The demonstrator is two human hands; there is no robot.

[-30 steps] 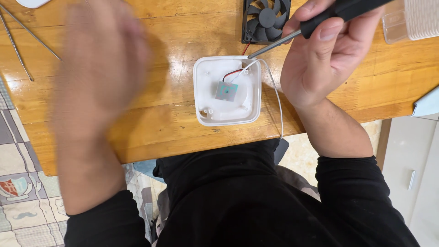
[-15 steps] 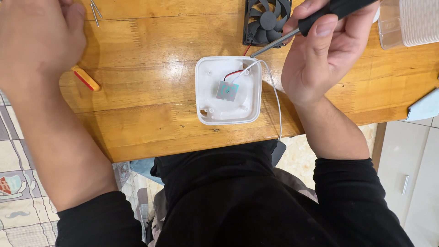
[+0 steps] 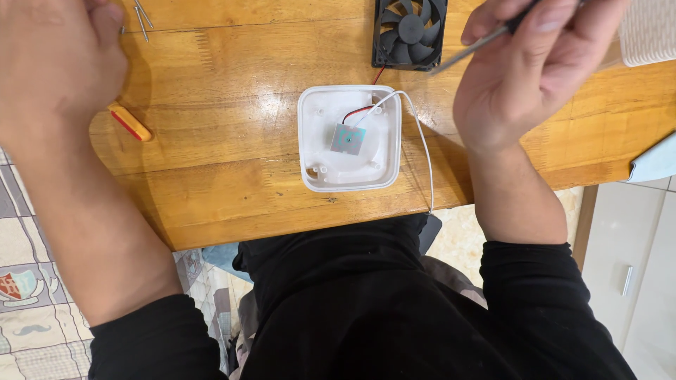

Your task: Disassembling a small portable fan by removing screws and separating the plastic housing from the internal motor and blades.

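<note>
Wooden table (image 3: 232,190): orange tool (image 3: 129,122), black fan (image 3: 410,32) flank white housing (image 3: 349,138).

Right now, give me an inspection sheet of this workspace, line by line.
Surface: wooden table, glossy.
Job's things: white square housing, open, small grey board inside; screwdriver.
Clutter: black fan; orange tool; metal rods.
Grippers: right hand grips the screwdriver; left hand raised, whether it holds anything cannot be told.
Cables: red and white wires.
Surroundings: patterned cloth.
</note>
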